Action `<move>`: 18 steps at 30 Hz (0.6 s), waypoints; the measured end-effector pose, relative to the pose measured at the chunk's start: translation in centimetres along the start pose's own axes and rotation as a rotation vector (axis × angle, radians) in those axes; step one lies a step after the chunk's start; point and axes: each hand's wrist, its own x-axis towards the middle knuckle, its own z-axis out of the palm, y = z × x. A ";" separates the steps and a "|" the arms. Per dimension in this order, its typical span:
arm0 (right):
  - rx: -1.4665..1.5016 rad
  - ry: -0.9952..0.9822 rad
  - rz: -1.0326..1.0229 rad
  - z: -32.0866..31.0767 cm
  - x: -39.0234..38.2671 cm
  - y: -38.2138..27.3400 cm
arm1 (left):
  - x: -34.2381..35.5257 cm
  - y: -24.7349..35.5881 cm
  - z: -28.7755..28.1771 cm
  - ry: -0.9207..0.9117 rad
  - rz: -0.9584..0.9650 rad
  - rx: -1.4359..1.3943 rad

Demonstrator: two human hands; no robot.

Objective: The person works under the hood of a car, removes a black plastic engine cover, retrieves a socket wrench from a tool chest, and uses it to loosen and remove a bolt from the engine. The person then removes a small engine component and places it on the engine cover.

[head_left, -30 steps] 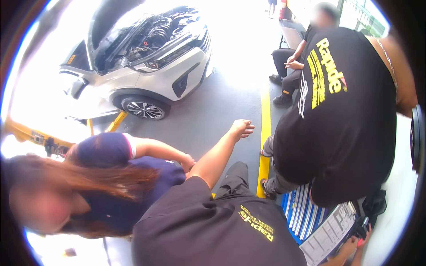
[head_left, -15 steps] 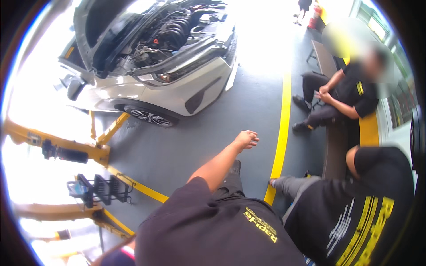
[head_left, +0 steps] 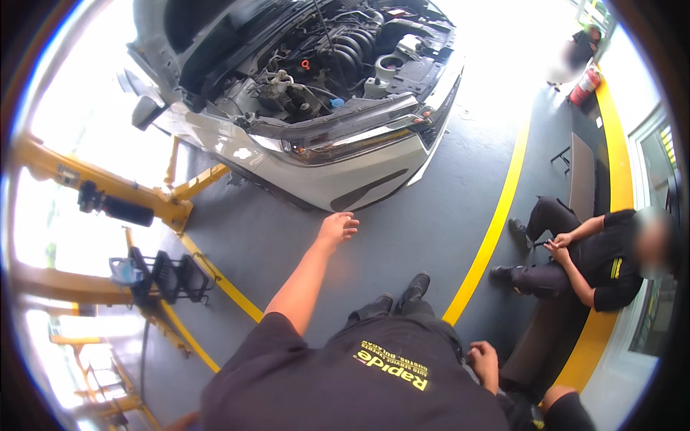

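White car (head_left: 316,129) (bonnet (head_left: 208,43) raised) stands beyond the left hand (head_left: 336,229), arm (head_left: 298,280) outstretched, fingers (head_left: 350,223) loosely bent and slightly apart.

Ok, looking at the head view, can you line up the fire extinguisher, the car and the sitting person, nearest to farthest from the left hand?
1. The car: straight ahead of the left hand.
2. The sitting person: over on the right.
3. The fire extinguisher: far ahead, on the right.
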 end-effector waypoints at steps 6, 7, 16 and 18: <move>-0.185 -0.025 -0.194 -4.6 12.4 -13.3 | -0.5 2.8 -0.5 0.122 0.044 -0.099; -0.229 -0.038 -0.245 -5.1 13.6 -15.9 | -0.3 3.5 -0.6 0.147 0.069 -0.104; -0.410 -0.176 -0.438 -0.5 27.8 -37.4 | 8.3 17.2 -5.8 0.376 0.513 -0.125; -0.402 -0.180 -0.448 2.1 30.6 -41.6 | 12.0 21.6 -7.6 0.410 0.618 -0.120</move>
